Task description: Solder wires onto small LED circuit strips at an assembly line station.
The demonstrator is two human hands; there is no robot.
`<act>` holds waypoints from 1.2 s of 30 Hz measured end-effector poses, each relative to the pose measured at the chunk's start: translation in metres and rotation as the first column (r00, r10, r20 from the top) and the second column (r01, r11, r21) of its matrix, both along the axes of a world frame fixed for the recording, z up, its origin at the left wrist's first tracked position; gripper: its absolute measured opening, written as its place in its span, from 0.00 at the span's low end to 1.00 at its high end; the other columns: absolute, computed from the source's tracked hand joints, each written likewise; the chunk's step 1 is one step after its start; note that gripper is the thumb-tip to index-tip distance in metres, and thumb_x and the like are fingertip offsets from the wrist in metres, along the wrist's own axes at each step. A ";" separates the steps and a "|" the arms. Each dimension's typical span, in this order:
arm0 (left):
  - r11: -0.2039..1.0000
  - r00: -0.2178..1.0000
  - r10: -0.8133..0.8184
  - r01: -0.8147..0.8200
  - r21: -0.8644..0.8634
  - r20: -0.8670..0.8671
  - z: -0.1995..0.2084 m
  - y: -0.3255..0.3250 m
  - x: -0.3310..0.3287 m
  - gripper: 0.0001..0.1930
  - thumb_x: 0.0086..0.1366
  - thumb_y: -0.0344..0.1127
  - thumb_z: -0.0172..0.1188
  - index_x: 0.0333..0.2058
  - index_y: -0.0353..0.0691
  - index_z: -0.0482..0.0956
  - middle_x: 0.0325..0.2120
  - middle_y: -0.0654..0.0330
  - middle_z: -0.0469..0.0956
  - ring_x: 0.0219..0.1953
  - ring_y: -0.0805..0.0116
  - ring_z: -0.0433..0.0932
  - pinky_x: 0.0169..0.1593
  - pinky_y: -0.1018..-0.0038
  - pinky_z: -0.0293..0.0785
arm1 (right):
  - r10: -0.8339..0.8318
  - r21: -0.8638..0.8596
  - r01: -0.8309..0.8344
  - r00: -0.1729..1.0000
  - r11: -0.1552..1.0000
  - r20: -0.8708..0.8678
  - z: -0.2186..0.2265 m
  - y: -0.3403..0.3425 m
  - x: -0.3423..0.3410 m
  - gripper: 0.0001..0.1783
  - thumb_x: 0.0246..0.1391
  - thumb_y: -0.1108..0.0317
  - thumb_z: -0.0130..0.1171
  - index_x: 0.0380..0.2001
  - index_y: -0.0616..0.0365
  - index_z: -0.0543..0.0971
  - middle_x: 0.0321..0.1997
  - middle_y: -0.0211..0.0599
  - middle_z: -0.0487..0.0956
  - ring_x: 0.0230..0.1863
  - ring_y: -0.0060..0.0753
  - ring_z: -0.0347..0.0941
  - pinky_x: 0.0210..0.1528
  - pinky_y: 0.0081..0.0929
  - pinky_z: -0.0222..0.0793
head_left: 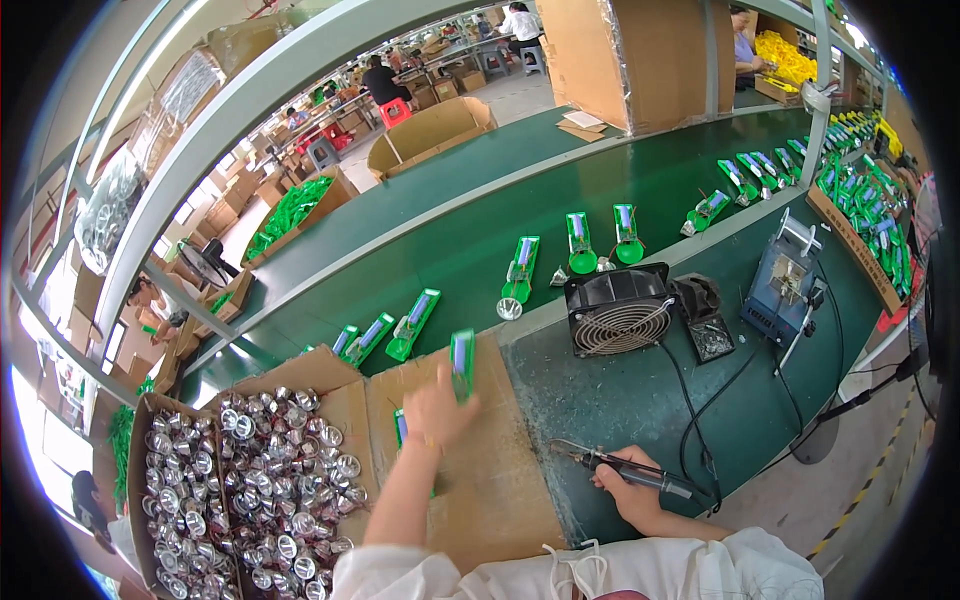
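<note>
My left hand (440,408), slightly blurred, is closed on a green plastic housing (462,358) with a purple-blue cell in it, above the cardboard mat. Another green piece (402,428) shows partly beside that wrist, the rest hidden by my forearm. My right hand (632,490) grips a soldering iron (645,472) with a black handle; its bent tip points left over the green bench. Left of my left arm, a divided cardboard box (362,400) contains many silver reflector cups (290,470) with thin reddish wires.
Similar green housings (520,268) lie along the green conveyor (440,262). A black fan (620,310), a small dark holder (706,325) and a blue soldering station (780,290) stand on the bench, with black cables (690,400) nearby. A box (850,240) of assembled pieces sits at right.
</note>
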State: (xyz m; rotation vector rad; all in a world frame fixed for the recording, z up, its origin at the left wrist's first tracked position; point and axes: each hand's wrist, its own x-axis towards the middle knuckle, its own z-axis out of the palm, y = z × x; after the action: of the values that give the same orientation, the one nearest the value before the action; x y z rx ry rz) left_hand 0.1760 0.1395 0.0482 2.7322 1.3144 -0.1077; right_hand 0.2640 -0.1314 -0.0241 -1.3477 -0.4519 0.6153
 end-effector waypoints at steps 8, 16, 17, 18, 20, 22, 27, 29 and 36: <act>0.544 0.796 0.385 -0.605 0.582 0.467 -0.023 -0.031 -0.171 0.37 0.46 0.55 0.63 0.53 0.44 0.64 0.52 0.49 0.62 0.56 0.50 0.57 0.51 0.45 0.55 | 0.024 0.070 -0.023 1.000 0.997 -0.013 0.002 0.002 -0.010 0.08 0.49 0.73 0.58 0.29 0.64 0.71 0.25 0.38 0.77 0.26 0.21 0.74 0.29 0.20 0.72; 0.673 0.868 0.302 -0.487 0.557 0.395 -0.069 -0.070 -0.212 0.19 0.50 0.38 0.62 0.43 0.50 0.75 0.57 0.52 0.60 0.51 0.54 0.66 0.50 0.57 0.60 | 0.021 0.081 -0.024 0.999 0.996 0.036 -0.004 0.003 -0.013 0.08 0.49 0.72 0.59 0.29 0.64 0.71 0.25 0.37 0.77 0.25 0.22 0.74 0.28 0.20 0.72; 0.640 0.859 0.251 -0.493 0.589 0.446 -0.067 -0.075 -0.211 0.14 0.50 0.35 0.62 0.39 0.49 0.78 0.53 0.53 0.65 0.48 0.55 0.67 0.48 0.61 0.61 | 0.020 0.085 -0.022 0.999 0.996 0.029 -0.004 0.003 -0.013 0.08 0.49 0.72 0.59 0.28 0.64 0.71 0.25 0.37 0.77 0.25 0.22 0.74 0.28 0.20 0.72; 0.643 0.859 0.253 -0.494 0.585 0.446 -0.062 -0.079 -0.212 0.14 0.50 0.35 0.62 0.39 0.49 0.78 0.53 0.53 0.65 0.48 0.55 0.67 0.48 0.61 0.61 | 0.019 0.080 -0.022 0.999 0.997 0.030 -0.003 0.003 -0.012 0.08 0.49 0.72 0.59 0.28 0.64 0.71 0.25 0.37 0.77 0.25 0.22 0.74 0.28 0.20 0.72; 0.676 0.869 0.267 -0.477 0.562 0.416 -0.057 -0.086 -0.216 0.12 0.50 0.35 0.62 0.36 0.48 0.80 0.50 0.54 0.67 0.47 0.54 0.68 0.48 0.61 0.62 | 0.038 0.088 -0.042 0.998 0.995 0.048 -0.004 0.001 -0.014 0.08 0.49 0.72 0.59 0.29 0.64 0.71 0.25 0.37 0.77 0.25 0.22 0.74 0.28 0.20 0.72; 0.660 0.864 0.189 -0.464 0.591 0.467 -0.052 -0.087 -0.215 0.08 0.49 0.35 0.63 0.31 0.47 0.81 0.48 0.55 0.69 0.46 0.54 0.68 0.47 0.61 0.62 | 0.030 0.090 -0.034 0.998 0.995 0.048 -0.005 -0.001 -0.015 0.08 0.49 0.72 0.59 0.29 0.64 0.71 0.25 0.37 0.77 0.25 0.22 0.74 0.29 0.20 0.72; 0.744 0.727 -0.021 -0.447 0.497 0.686 -0.019 -0.097 -0.203 0.06 0.51 0.32 0.62 0.29 0.40 0.81 0.35 0.58 0.76 0.40 0.60 0.72 0.46 0.65 0.63 | -0.002 0.085 -0.005 0.996 0.996 0.086 -0.004 -0.008 -0.018 0.07 0.50 0.71 0.57 0.28 0.62 0.70 0.24 0.37 0.77 0.24 0.23 0.74 0.25 0.17 0.70; 0.897 0.546 0.063 -0.398 0.192 0.835 -0.009 -0.111 -0.193 0.04 0.53 0.30 0.60 0.26 0.36 0.80 0.26 0.57 0.78 0.30 0.59 0.75 0.39 0.66 0.68 | 0.019 0.095 -0.028 0.996 0.995 0.090 0.000 -0.009 -0.020 0.08 0.51 0.71 0.57 0.28 0.62 0.70 0.24 0.37 0.77 0.24 0.23 0.74 0.25 0.17 0.70; 0.896 0.574 0.420 -0.139 -0.421 0.703 -0.037 -0.151 -0.137 0.07 0.54 0.32 0.61 0.29 0.34 0.81 0.22 0.53 0.79 0.24 0.66 0.79 0.29 0.74 0.72 | 0.119 0.098 -0.133 0.983 0.986 0.137 0.010 -0.010 -0.031 0.08 0.51 0.71 0.56 0.30 0.64 0.69 0.23 0.39 0.76 0.22 0.22 0.72 0.24 0.17 0.67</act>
State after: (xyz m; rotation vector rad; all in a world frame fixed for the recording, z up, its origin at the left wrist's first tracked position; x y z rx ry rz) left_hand 0.0386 -0.0115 0.0114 1.8380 1.2540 0.7556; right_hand 0.2329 -0.1413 -0.0137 -1.2685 -0.6714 0.6006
